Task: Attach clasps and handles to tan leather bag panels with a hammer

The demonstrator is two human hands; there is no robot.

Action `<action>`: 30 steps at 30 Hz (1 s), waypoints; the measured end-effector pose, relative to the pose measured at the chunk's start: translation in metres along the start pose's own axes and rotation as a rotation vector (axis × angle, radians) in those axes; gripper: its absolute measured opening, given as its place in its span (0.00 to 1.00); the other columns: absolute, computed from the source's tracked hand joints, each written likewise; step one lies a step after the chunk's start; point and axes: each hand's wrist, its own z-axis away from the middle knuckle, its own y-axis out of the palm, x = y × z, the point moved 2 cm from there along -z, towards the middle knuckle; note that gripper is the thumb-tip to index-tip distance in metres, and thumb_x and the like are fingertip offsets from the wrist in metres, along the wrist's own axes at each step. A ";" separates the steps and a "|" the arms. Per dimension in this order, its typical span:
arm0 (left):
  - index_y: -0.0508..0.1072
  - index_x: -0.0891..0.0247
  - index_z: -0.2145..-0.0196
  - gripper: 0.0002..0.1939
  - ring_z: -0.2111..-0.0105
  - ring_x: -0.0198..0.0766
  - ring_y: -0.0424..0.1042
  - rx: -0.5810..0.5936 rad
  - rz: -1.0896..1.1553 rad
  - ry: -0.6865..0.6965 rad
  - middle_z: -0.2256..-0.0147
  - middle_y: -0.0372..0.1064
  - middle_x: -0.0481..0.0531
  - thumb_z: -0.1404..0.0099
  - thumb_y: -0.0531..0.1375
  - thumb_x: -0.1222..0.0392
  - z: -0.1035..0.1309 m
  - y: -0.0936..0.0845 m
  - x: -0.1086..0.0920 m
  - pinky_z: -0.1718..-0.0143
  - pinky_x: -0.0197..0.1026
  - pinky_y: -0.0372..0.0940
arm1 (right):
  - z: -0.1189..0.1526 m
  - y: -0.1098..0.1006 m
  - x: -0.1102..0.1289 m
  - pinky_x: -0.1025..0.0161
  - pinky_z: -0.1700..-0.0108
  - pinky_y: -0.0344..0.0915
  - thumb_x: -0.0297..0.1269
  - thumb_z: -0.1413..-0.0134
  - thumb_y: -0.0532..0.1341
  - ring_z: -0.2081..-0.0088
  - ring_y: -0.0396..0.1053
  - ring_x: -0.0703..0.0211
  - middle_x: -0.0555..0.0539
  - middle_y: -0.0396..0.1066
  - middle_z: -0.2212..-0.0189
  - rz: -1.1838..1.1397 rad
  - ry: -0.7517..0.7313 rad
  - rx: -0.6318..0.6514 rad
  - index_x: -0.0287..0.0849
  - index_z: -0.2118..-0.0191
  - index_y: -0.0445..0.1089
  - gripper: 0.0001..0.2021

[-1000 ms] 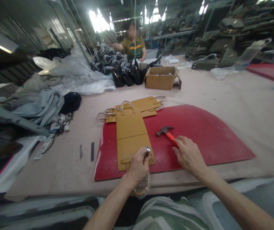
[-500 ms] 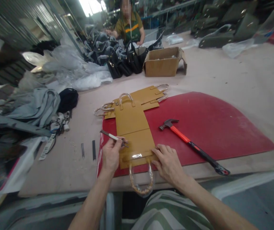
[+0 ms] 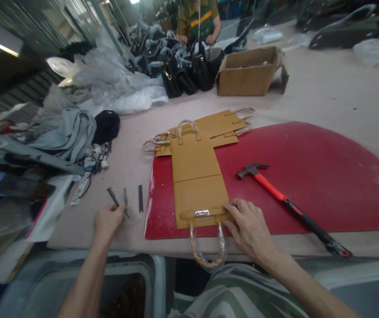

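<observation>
Mustard bag panel [image 3: 198, 192], right hand [image 3: 250, 227] fingers at its edge, grip unclear, left hand [image 3: 108, 223] pinching metal tool [image 3: 112, 195] well apart

Here on our table [image 3: 328, 95] we've red board [image 3: 311, 176] at four o'clock, cardboard box [image 3: 242, 81] at one, dark strip [image 3: 140, 198] at eight!

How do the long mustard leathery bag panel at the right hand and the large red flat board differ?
The long mustard leathery bag panel is narrow; the large red flat board is wider. The panel lies partly on top; the board, beneath. The panel bears a plastic-wrapped looped handle; the board shows none. Both lie flat.
</observation>
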 end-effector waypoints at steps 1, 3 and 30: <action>0.74 0.63 0.77 0.15 0.67 0.58 0.73 -0.002 -0.130 0.000 0.79 0.70 0.59 0.45 0.63 0.48 0.000 -0.002 -0.001 0.64 0.53 0.65 | 0.000 0.000 0.001 0.54 0.56 0.55 0.32 0.39 0.61 0.55 0.61 0.47 0.39 0.66 0.51 -0.001 0.008 0.001 0.40 0.49 0.68 0.13; 0.77 0.66 0.68 0.17 0.63 0.61 0.74 -0.058 -0.307 0.081 0.68 0.74 0.66 0.38 0.58 0.49 0.010 -0.002 -0.012 0.62 0.53 0.65 | -0.001 0.000 0.003 0.54 0.55 0.55 0.32 0.37 0.59 0.54 0.61 0.47 0.39 0.66 0.50 -0.018 0.015 -0.011 0.40 0.49 0.69 0.12; 0.75 0.63 0.58 0.19 0.57 0.40 0.70 0.369 0.140 1.477 0.58 0.72 0.58 0.35 0.48 0.76 0.127 0.064 -0.105 0.53 0.43 0.69 | -0.035 0.004 -0.010 0.60 0.58 0.60 0.20 0.42 0.56 0.61 0.63 0.56 0.44 0.73 0.59 -0.177 -0.588 0.200 0.39 0.68 0.72 0.11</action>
